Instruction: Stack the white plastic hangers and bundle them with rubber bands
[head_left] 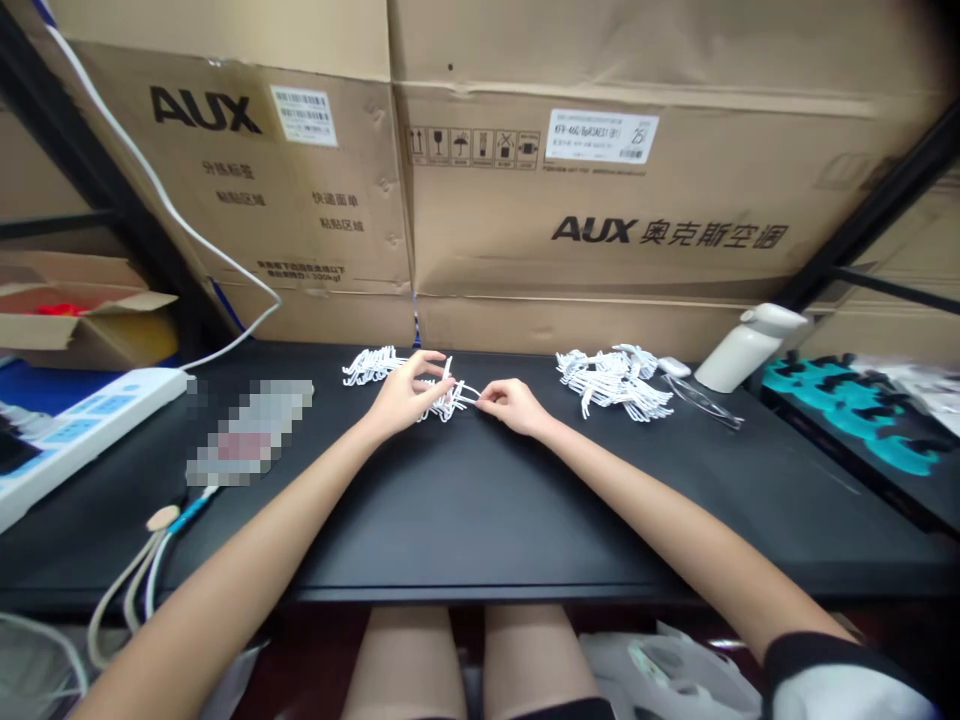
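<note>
On the black table, my left hand [405, 395] curls over a small bunch of thin white bent cords [448, 402], thumb and forefinger on either side of it. One white piece stands up between those fingertips. My right hand [514, 406] is closed in a pinch on the end of a white cord strand [470, 394] that stretches over from the bunch. Behind my left hand lies another white cord pile [369, 366], partly covered by the fingers. A larger white cord heap [616, 382] sits to the right, apart from both hands.
Eyeglasses [705, 398] and a white bottle [750, 345] stand at the right, beside a black tray with teal pieces [847, 415]. On the left are a blurred-out flat object [251, 435], a power strip [97, 425] and an open carton [82, 325]. Large cardboard boxes [480, 240] wall the back.
</note>
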